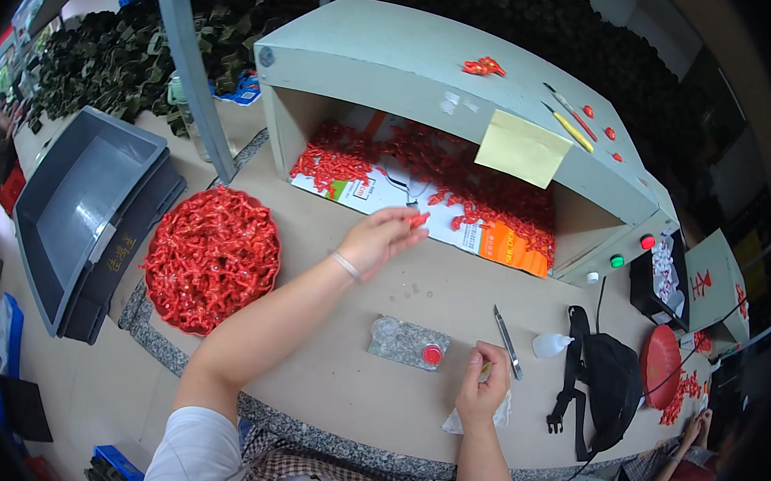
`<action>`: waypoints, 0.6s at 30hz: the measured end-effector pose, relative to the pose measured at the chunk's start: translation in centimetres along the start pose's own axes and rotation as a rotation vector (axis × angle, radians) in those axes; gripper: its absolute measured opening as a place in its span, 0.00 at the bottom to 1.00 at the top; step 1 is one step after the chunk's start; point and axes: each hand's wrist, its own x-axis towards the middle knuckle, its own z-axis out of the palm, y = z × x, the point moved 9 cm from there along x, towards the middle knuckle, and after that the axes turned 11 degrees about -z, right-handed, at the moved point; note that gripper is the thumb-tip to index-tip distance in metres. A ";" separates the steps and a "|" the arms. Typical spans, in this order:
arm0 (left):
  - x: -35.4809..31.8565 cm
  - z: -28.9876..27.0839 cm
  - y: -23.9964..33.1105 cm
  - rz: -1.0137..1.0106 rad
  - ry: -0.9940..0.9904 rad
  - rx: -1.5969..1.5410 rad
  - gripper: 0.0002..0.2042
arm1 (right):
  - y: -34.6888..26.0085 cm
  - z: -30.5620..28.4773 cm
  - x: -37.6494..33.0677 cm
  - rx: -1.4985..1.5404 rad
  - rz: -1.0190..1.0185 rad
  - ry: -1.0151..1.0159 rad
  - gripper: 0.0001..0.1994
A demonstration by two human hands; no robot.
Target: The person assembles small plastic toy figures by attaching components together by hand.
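Note:
My left hand [376, 239] reaches forward over the table, and its fingertips pinch a small red plastic piece [417, 220] in front of the grey hood's opening. My right hand [482, 386] rests near the table's front edge with its fingers closed on a small yellowish object, over a white cloth [459, 421]. A clear flat jig with a red button [408, 343] lies between the two hands. Tweezers [506, 341] lie just right of it.
A round basket of red plastic pieces [211, 255] sits at left. More red pieces [453, 182] lie on printed sheets under the grey hood [409, 60]. Stacked grey trays [89, 216], a small white bottle [552, 345], a black bag [612, 385] and a red lid [660, 366] surround the work area.

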 end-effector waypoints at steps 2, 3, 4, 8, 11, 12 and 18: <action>-3.5 -0.4 -0.9 -0.074 -0.080 -0.038 0.16 | 0.2 -0.3 -0.2 0.025 0.033 0.002 0.05; -5.3 -0.5 -1.5 -0.112 -0.071 -0.030 0.15 | 0.6 -0.5 -0.2 0.045 0.073 0.008 0.06; -6.8 -0.7 -2.3 -0.152 -0.067 -0.023 0.15 | 0.5 -0.8 0.0 0.042 0.070 0.005 0.06; -13.8 0.6 -5.7 -0.247 -0.234 0.103 0.13 | -4.3 0.9 1.7 0.266 0.055 -0.183 0.07; -15.9 1.6 -8.1 -0.299 -0.343 0.161 0.12 | -8.3 4.5 3.1 0.351 -0.101 -0.450 0.06; -16.2 1.7 -8.0 -0.292 -0.348 0.155 0.12 | -9.6 5.8 3.0 0.337 -0.210 -0.599 0.06; -17.3 1.5 -11.1 -0.622 -0.529 0.036 0.14 | -9.8 8.6 2.7 0.464 -0.042 -0.985 0.05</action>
